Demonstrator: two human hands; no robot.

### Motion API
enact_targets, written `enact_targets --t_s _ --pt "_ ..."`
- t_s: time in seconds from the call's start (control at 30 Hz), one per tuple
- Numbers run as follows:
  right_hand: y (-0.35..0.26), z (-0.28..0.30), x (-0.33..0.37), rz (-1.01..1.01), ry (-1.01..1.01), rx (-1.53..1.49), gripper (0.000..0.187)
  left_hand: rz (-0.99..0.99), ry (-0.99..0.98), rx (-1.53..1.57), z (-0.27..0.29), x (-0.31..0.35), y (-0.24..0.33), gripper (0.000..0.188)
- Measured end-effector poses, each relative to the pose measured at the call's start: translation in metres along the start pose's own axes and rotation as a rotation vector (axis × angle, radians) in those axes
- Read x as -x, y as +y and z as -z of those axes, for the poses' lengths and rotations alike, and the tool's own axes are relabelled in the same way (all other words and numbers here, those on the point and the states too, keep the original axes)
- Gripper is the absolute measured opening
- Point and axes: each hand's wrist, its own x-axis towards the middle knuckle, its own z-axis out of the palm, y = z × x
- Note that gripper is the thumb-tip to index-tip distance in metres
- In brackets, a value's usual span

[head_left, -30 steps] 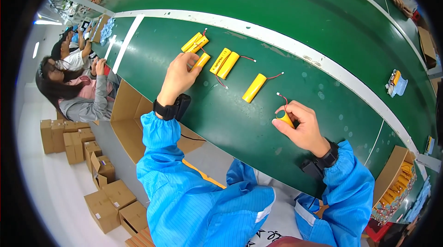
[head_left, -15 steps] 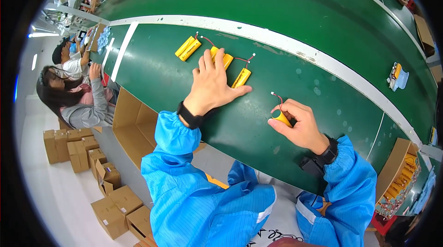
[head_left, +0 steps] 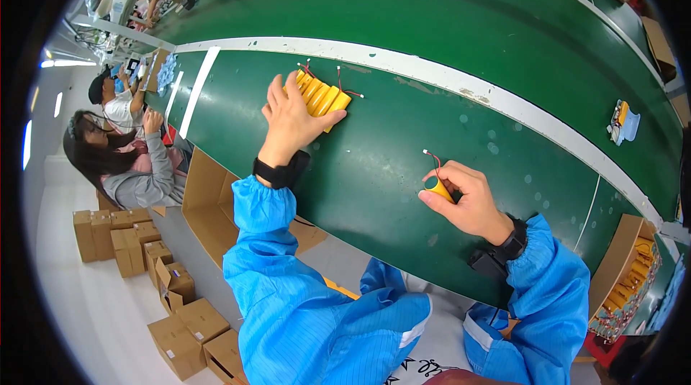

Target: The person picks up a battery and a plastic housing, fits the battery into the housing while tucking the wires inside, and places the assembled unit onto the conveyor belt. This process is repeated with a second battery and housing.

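Note:
On the green tabletop point(head_left: 381, 205), several yellow cylindrical battery packs point(head_left: 322, 97) lie side by side in a tight row, their thin red and black leads with white plugs pointing away from me. My left hand point(head_left: 288, 122) spans this row, its thumb against the right end and its fingers over the left end. To the right, my right hand point(head_left: 469, 199) pinches one more yellow battery pack point(head_left: 437, 188) between thumb and fingers, just above or on the surface; its red lead and white plug stick up. Part of that pack is hidden by the fingers.
At the right edge stands a carton point(head_left: 612, 277) filled with yellow packs. Beyond a white rail point(head_left: 446, 72) runs another green surface carrying blue items point(head_left: 625, 124). An open carton point(head_left: 209, 194) is below the table's left edge; other people sit at far left.
My left hand has moved left, and the spread-out battery packs are now pressed together in one row. My right hand stays nearly still with its pack.

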Motion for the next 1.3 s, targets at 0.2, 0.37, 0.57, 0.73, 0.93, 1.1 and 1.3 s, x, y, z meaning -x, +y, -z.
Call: enact_targets --t_s 0.2,0.37,0.57,0.73,0.93,1.1,1.3 --pt "0.001 0.0 0.003 -0.038 0.016 -0.101 0.018 0.165 -0.254 0.255 0.009 -0.026 -0.017 0.118" --pt "0.004 0.004 0.004 -0.21 0.158 -0.315 0.023 0.04 -0.15 0.045 0.027 -0.017 0.017 0.099" --pt "0.011 0.008 0.002 -0.148 0.375 -0.598 0.028 -0.743 -0.294 0.699 0.061 0.001 0.127 0.052" --pt "0.02 0.019 -0.006 -0.141 0.439 -0.646 0.026 -0.698 -0.391 1.037 0.004 0.006 0.178 0.043" --pt "0.018 0.031 0.002 -0.197 0.353 -0.645 0.018 -0.534 -0.683 1.318 -0.005 0.004 0.18 0.038" --pt "0.014 0.031 0.005 -0.213 0.286 -0.579 0.014 -0.577 -0.71 1.314 -0.007 0.004 0.176 0.04" --pt "0.014 0.029 0.006 -0.216 0.224 -0.607 0.016 -0.573 -0.778 1.271 -0.006 0.002 0.17 0.042"
